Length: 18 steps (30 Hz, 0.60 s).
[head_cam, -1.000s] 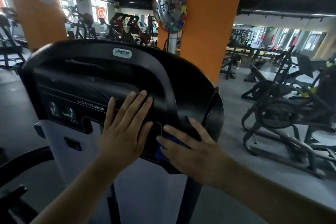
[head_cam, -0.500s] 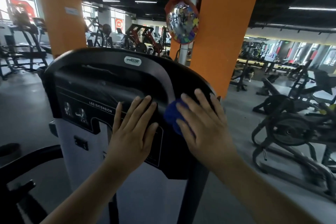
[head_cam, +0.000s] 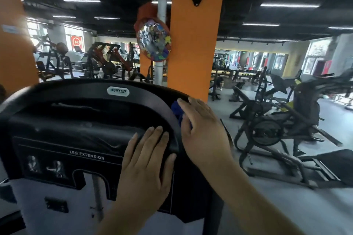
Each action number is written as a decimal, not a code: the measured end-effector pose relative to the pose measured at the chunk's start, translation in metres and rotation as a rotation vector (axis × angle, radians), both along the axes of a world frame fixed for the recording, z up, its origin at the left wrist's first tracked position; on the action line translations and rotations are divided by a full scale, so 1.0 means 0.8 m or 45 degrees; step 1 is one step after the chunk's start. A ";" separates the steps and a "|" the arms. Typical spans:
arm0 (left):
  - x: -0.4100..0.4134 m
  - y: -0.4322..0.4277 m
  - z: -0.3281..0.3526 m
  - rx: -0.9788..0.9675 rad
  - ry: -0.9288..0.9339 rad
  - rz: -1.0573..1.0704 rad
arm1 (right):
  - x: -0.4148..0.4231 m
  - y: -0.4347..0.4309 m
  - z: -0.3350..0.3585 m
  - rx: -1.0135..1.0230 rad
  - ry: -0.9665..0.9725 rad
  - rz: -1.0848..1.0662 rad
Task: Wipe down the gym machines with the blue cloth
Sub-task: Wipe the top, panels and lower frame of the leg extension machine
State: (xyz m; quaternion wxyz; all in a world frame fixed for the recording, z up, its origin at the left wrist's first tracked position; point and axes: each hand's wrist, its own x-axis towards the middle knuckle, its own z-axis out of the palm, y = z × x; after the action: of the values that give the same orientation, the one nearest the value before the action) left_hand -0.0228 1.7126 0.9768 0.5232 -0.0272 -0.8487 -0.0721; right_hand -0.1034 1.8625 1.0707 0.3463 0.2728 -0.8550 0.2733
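Observation:
A black leg extension machine cover (head_cam: pixel 76 120) with a Precor badge fills the lower left of the head view. My left hand (head_cam: pixel 147 166) rests flat on its front panel, fingers straight. My right hand (head_cam: pixel 204 129) presses the blue cloth (head_cam: pixel 176 109) against the cover's upper right rim with straight fingers. Only a small patch of the cloth shows beyond my fingers; the rest lies under my palm.
An orange pillar (head_cam: pixel 193 47) stands right behind the machine, with a round convex mirror (head_cam: pixel 153 41) on a grey pole beside it. Black exercise machines (head_cam: pixel 277 131) stand on the grey floor to the right. More equipment fills the far left.
My right hand has slid the blue cloth up along the cover's right rim, from the lower edge to near the top. My left hand has stayed flat on the panel.

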 end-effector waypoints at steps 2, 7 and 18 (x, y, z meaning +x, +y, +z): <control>-0.002 -0.006 -0.001 -0.015 0.017 -0.037 | 0.013 -0.011 -0.005 0.052 0.032 -0.060; -0.008 -0.016 -0.005 -0.012 0.035 -0.124 | 0.050 0.002 -0.034 0.205 -0.049 -0.248; -0.009 -0.076 0.049 -0.239 0.006 -0.296 | 0.042 -0.030 -0.026 0.264 0.045 -0.325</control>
State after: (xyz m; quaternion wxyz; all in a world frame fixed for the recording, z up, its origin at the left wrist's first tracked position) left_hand -0.0297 1.6515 1.0163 0.5084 -0.1744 -0.8417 -0.0525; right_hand -0.0701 1.8384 1.0496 0.3631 0.2010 -0.9001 0.1326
